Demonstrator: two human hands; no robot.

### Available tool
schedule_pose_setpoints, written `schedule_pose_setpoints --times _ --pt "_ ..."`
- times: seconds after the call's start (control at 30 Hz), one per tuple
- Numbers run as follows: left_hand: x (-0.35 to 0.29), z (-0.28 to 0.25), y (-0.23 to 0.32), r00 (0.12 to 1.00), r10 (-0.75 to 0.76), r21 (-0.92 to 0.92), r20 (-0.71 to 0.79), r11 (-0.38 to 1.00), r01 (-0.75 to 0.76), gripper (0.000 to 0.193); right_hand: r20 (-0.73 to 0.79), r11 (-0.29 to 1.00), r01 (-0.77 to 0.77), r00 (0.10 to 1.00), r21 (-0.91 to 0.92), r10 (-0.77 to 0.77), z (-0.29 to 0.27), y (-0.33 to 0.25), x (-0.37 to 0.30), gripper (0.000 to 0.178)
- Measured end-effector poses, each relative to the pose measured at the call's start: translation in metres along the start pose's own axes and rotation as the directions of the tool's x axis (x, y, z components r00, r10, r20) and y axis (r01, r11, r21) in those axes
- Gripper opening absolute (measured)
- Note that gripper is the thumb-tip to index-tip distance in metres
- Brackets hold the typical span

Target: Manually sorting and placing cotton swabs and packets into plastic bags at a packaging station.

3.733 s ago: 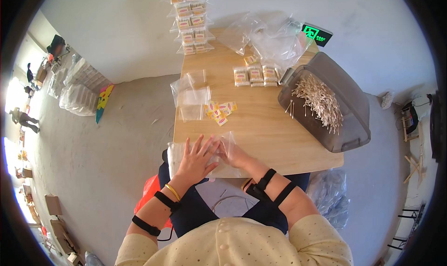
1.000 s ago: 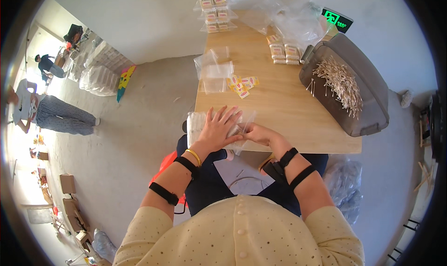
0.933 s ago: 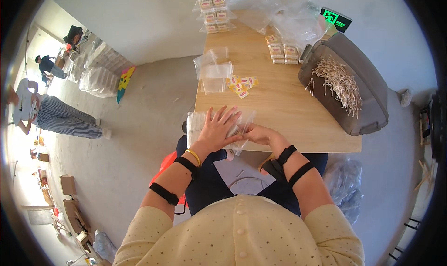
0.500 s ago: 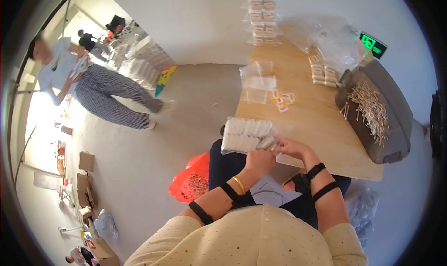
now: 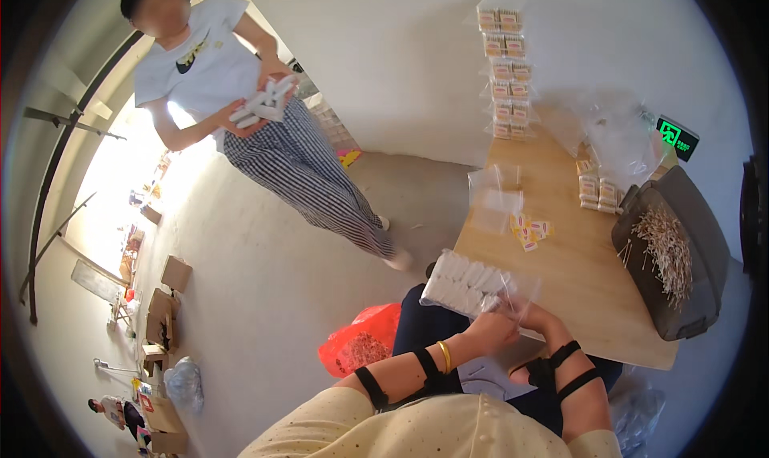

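Observation:
A clear plastic bag packed with rows of white bundles [image 5: 463,286] lies at the near left corner of the table, above my lap. My left hand [image 5: 490,331] is closed at the bag's near right end, with a yellow bangle on its wrist. Close beside it, my right hand [image 5: 535,312] has its fingers curled on the loose clear plastic at that same end. The fingertips of both hands are partly hidden and a little blurred. Just beyond the bag, small yellow and white cards [image 5: 530,232] lie on the wooden table [image 5: 577,274].
A grey bin [image 5: 713,258] of loose cotton swabs tilts at the table's right. Flat clear bags [image 5: 493,200], small swab packs [image 5: 597,193] and a tall stack of packs [image 5: 503,81] stand farther back. A red bag [image 5: 360,342] is on the floor. A person [image 5: 196,65] carries white bundles [image 5: 264,105].
My view has turned left, so the table appears lower and farther right. The other person has come closer, holding white bundles. My hands stay at the same end of the bag.

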State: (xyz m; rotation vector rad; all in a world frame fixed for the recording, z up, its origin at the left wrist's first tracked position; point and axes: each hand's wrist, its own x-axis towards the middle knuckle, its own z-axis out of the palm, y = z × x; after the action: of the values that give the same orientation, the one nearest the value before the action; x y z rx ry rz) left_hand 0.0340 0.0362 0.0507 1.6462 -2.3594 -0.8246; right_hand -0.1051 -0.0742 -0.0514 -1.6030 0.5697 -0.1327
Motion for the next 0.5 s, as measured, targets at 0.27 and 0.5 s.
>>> schedule_pose_setpoints --times 0.27,0.5 --pt "-0.006 -0.064 -0.059 0.93 0.155 0.158 -0.332 0.982 -0.108 0.064 -0.124 0.983 0.028 0.991 -0.184 -0.051 0.007 -0.056 -0.012 0.052" --pt "0.0 -0.031 -0.083 0.982 0.107 0.372 -0.152 0.927 -0.043 0.083 -0.162 0.94 0.123 0.97 -0.319 -0.182 0.001 -0.021 -0.018 0.053"
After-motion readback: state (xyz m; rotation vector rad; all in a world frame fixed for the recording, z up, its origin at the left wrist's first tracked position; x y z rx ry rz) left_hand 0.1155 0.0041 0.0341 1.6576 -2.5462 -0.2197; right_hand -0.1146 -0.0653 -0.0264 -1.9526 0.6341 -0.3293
